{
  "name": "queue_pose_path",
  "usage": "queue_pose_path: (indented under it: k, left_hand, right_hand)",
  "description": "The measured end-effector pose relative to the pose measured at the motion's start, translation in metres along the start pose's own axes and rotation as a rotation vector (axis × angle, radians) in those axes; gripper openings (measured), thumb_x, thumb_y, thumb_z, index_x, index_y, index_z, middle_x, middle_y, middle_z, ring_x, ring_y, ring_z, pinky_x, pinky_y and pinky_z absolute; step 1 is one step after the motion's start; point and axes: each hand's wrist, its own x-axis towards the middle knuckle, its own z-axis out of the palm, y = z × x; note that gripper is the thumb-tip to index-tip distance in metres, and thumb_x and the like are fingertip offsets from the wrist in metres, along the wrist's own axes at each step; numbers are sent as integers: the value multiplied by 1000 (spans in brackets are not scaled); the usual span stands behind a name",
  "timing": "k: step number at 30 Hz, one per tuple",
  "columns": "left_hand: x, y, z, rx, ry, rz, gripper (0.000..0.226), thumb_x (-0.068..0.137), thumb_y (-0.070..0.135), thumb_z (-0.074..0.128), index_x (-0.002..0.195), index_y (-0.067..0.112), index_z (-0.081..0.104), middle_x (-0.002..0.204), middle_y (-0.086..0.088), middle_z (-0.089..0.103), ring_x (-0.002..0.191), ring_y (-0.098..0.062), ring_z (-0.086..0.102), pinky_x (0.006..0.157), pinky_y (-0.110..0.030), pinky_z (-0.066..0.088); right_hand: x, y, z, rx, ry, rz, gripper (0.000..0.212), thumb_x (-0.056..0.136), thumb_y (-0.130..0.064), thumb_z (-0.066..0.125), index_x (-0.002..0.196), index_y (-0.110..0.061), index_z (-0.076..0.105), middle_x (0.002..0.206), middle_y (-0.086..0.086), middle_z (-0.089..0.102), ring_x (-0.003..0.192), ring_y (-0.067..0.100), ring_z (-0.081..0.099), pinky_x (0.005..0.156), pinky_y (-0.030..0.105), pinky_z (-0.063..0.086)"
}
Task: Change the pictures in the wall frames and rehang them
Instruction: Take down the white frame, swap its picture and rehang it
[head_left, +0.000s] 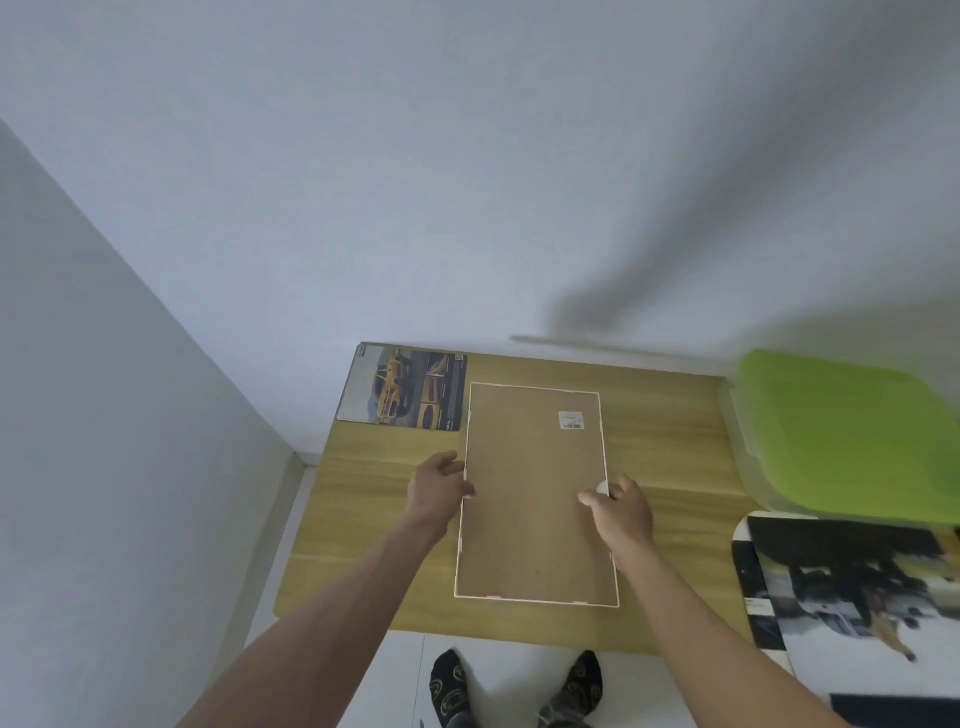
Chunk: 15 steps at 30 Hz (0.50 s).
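Your picture frame (535, 493) lies face down near the middle of the wooden desk (363, 519), brown backing board up, a thin white rim running round it and a small barcode label (571, 420) near its far right corner. Your left hand (439, 491) grasps the frame's left edge, thumb over the rim. Your right hand (621, 506) sits at the right edge with the thumb on the backing and the fingers curled near something small and white; whether they pinch a retaining tab or merely press there cannot be told.

The risk from here, as a judgement: small tabs appear to line the rim, and forcing one could bend or snap it, or flex the backing against whatever glazing lies beneath. Lifting one side alone could let the loosened backing and the picture under it slide out onto the desk.

A car print (410, 389) lies flat at the desk's far left corner, just beside the frame's top corner, near enough to be nudged or creased if the frame is swung that way. A second, blurred dark-and-white print (852, 597) rests at the right, with a green-lidded plastic bin (847, 431) beyond it.
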Motion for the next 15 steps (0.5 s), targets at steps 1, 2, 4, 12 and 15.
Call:
queue_pose_path:
  k: [1,2,4,12,15]
  left_hand:
    - [0,2,-1,-26,-2,-4,68,67,-13,72,130,4,56,111,-9,68,100,-27,66,91,-42,56]
    - [2,3,-2,-42,-5,-16,65,67,-12,75,128,4,57,106,-10,68,97,-29,67,88,-42,57]
    - [-3,12,-2,-45,-49,-24,51,68,-7,79,115,2,62,100,-13,69,95,-32,69,89,-44,56]
    - [-30,54,8,49,-173,107,24,79,0,76,98,9,65,96,-15,73,80,-22,71,67,-27,58]
    - [-44,67,19,94,-133,191,14,77,-2,74,87,7,73,91,-14,76,83,-26,74,73,-33,61]
  right_hand:
    - [1,0,-3,-2,23,-9,41,80,-14,71,119,-6,61,120,11,67,102,29,63,71,28,46]
    - [1,-1,-7,3,31,-21,29,80,-12,71,108,-7,65,110,10,70,91,26,63,63,25,44]
    - [-2,-6,-16,23,21,-54,23,80,-10,72,103,-14,68,102,2,71,85,19,62,61,21,42]
    - [-4,-22,-55,41,-6,-124,34,77,-13,75,110,-16,68,100,-8,70,90,9,64,70,24,45]
    - [-6,-28,-73,11,-43,-173,40,81,-13,73,121,-16,65,106,-7,69,93,10,64,69,20,45]
